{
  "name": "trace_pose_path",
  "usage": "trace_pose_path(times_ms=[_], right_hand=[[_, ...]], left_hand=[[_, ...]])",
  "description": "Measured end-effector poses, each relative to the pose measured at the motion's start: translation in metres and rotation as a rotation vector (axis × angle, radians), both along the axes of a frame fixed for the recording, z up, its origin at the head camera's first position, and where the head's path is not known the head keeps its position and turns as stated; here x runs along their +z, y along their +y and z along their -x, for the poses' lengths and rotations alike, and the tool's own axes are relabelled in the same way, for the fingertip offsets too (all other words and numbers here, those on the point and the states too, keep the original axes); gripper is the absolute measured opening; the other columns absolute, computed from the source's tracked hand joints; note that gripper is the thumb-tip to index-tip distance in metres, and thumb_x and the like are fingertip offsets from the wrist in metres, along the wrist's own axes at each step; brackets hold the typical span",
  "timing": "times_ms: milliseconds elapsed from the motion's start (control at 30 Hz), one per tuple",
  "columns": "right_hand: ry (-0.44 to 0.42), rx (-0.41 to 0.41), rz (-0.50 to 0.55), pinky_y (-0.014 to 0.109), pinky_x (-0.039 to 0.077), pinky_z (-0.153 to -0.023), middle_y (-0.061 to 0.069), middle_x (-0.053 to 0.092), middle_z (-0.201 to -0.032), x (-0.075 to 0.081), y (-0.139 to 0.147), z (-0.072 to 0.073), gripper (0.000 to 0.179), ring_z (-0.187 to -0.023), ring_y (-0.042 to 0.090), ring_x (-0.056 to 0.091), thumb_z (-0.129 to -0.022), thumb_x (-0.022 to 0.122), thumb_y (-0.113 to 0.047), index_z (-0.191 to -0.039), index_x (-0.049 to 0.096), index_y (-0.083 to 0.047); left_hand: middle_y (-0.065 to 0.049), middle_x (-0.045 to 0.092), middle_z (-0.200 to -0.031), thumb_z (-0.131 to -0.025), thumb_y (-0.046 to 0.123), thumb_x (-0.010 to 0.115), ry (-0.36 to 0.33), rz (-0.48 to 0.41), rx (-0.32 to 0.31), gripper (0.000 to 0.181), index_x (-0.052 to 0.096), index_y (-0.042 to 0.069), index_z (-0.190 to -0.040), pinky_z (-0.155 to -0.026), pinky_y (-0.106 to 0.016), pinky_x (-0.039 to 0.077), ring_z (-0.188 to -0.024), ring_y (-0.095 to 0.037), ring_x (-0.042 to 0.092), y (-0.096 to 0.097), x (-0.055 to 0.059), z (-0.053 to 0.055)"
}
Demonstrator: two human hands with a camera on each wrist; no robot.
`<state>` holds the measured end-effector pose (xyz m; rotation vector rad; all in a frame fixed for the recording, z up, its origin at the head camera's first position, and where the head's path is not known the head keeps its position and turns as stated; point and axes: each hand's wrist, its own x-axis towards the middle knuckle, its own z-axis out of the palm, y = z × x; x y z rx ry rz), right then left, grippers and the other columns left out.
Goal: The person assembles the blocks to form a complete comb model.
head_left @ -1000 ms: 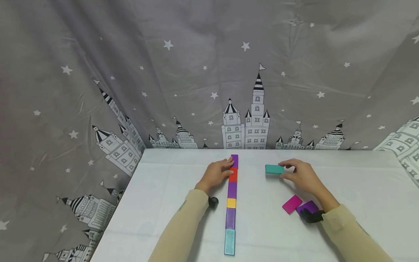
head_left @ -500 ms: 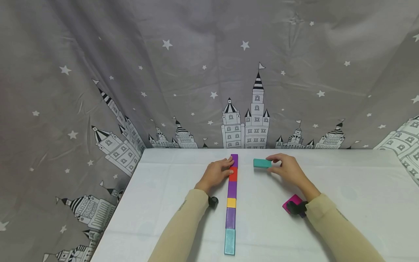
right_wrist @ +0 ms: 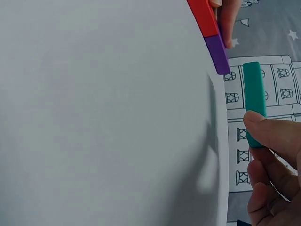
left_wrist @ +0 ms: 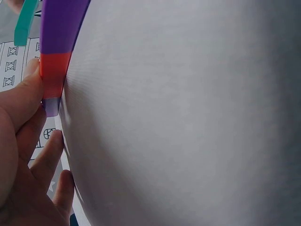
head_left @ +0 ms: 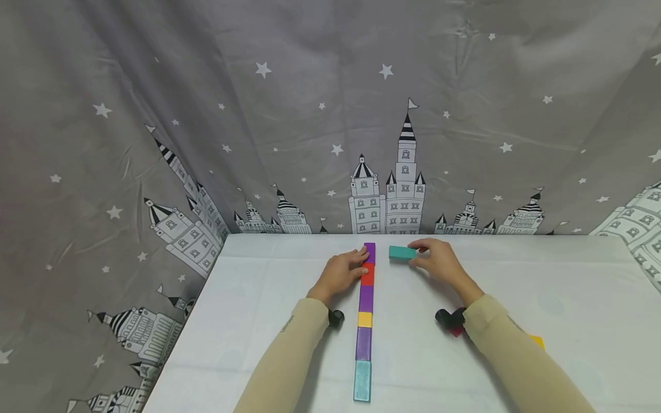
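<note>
The six-block row [head_left: 366,299] mid-frame touches the relaxed left hand [head_left: 338,276], while the right hand [head_left: 439,261] pinches an unplaced teal block [head_left: 400,253] and a yellow block [head_left: 537,342] lies apart, lower right.

In the head view, below the right fingers [head_left: 421,244], a reddish block [head_left: 457,331] is mostly hidden behind the black wrist camera [head_left: 443,318]. Further right of these fingers, the right sleeve [head_left: 521,353] covers most of a yellow block [head_left: 538,341]. The left fingers [head_left: 358,256] hide from us a part of the far purple block [head_left: 372,253]. Above them, in the left wrist view, the top edge cuts off the teal block [left_wrist: 22,28].
</note>
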<state>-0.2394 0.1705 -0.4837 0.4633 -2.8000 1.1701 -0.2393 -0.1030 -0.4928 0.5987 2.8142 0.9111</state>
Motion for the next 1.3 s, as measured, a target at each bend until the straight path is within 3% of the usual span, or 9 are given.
trace_pose_path(times_ms=[533, 1300], right_hand=[[-0.084, -0.043, -0.03, 0.048, 0.05, -0.093, 0.017, 0.07, -0.109, -0.011, -0.017, 0.02, 0.035, -0.1, 0.031, 0.063, -0.084, 0.078, -0.008, -0.117, 0.071, 0.002], [-0.111, 0.004, -0.054, 0.046, 0.051, -0.092, 0.016, 0.069, -0.108, -0.014, -0.031, 0.036, 0.039, -0.1, 0.03, 0.062, -0.084, 0.076, -0.008, -0.121, 0.069, 0.003]], left_hand=[[0.006, 0.046, -0.153, -0.095, 0.027, 0.07, -0.006, 0.006, -0.01, 0.053, 0.055, 0.015, -0.144, -0.119, -0.048, 0.029, -0.143, -0.021, 0.041, -0.001, -0.001, 0.001], [0.007, 0.046, -0.153, -0.095, 0.027, 0.07, -0.012, -0.004, -0.001, 0.052, 0.056, 0.016, -0.144, -0.119, -0.048, 0.03, -0.143, -0.021, 0.042, -0.001, -0.003, 0.002]])
